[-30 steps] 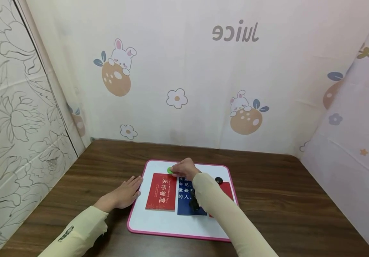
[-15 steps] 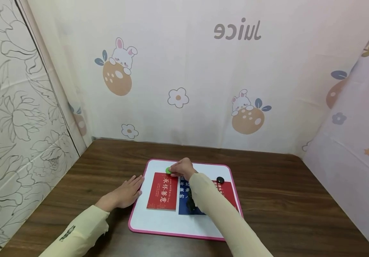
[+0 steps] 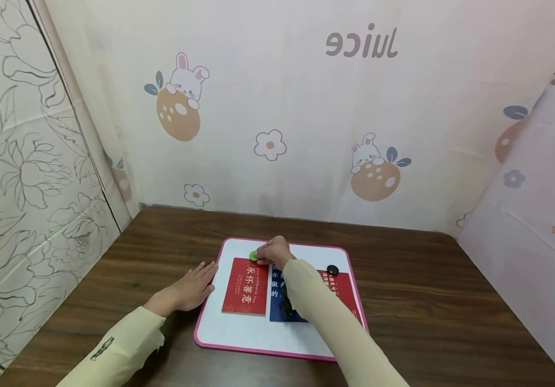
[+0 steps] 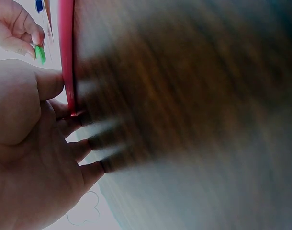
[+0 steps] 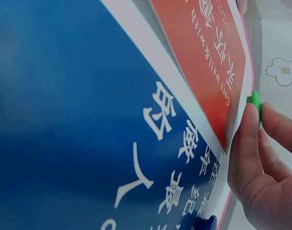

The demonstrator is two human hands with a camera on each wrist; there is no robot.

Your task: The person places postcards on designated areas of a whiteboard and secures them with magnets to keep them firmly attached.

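Note:
My right hand point(image 3: 275, 251) pinches a round green magnet point(image 3: 253, 256) between thumb and fingertips, at the top edge of the left red card point(image 3: 245, 286). In the right wrist view the green magnet point(image 5: 256, 106) is tilted on edge between the fingers. My left hand point(image 3: 191, 288) rests with fingers straight at the left edge of the pink-rimmed whiteboard point(image 3: 238, 336). The left wrist view shows its fingertips by the pink rim point(image 4: 66, 48). A blue card point(image 3: 282, 312) with white characters lies mid-board, partly hidden by the right forearm.
A second red card point(image 3: 347, 293) lies at the board's right, a black round magnet point(image 3: 332, 270) at its top edge. A dark blue magnet point(image 5: 207, 223) shows by the blue card. The brown wooden table point(image 3: 427, 301) meets a printed curtain point(image 3: 306, 177) behind.
My right hand and the green magnet have shifted slightly left along the top of the red card. The forearm uncovers more of the right red card. My left hand stays put.

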